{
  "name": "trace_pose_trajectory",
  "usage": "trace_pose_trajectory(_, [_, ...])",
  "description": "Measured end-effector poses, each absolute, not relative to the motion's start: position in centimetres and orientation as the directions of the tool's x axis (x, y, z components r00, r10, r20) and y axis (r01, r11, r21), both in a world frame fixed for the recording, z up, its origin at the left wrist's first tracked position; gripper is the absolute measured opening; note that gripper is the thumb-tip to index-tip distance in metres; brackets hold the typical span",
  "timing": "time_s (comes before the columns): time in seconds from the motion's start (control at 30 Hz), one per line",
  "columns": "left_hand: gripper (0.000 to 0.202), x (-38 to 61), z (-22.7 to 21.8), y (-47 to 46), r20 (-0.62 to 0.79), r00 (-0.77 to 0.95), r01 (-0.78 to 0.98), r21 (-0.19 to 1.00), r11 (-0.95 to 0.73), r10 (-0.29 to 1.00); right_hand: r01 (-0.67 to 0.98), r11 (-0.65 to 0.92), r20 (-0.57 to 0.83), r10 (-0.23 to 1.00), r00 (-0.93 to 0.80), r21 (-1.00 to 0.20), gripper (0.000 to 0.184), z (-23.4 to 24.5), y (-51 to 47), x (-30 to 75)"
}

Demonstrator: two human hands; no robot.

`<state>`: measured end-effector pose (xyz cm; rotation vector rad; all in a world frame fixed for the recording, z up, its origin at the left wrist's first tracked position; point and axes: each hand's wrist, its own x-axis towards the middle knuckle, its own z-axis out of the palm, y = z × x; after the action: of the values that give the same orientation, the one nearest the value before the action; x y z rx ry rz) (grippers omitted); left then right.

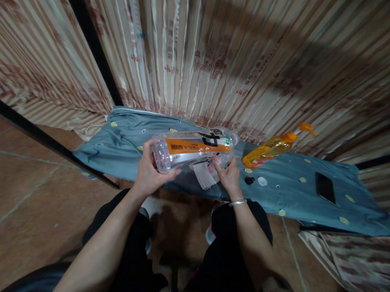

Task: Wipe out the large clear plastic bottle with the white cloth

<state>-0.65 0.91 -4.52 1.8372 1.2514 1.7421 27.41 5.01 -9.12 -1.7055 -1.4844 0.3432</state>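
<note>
A large clear plastic bottle [195,146] with an orange and white label lies sideways above the cloth, held between both my hands. My left hand [151,172] wraps round its base end. Around the neck end, my right hand [227,175] grips with the thumb on the near side. The mouth of the bottle points right and no cap shows on it. Beneath it sits a crumpled white plastic packet [205,174], partly hidden by the bottle and my right hand. Right of my right hand are a small black cap [249,180] and a white round cap [262,181].
A pump bottle [269,151] of yellow-orange liquid stands behind the caps. Further right lies a black phone [325,187]. All rest on a narrow surface covered by a teal patterned cloth [286,188]. Behind it hangs a striped curtain [199,56]; a black pole [94,47] slants at the left.
</note>
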Motion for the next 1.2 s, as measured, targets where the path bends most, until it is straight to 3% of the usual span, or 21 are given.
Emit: trace_pose_trajectory(1.2, [0.089,-0.73,-4.25,0.86,0.635,-0.125,0.365,0.744,-0.559,0.763,0.690,0.057,0.317,0.913,0.257,-0.722,0.066,-9.44,5.14,27.68])
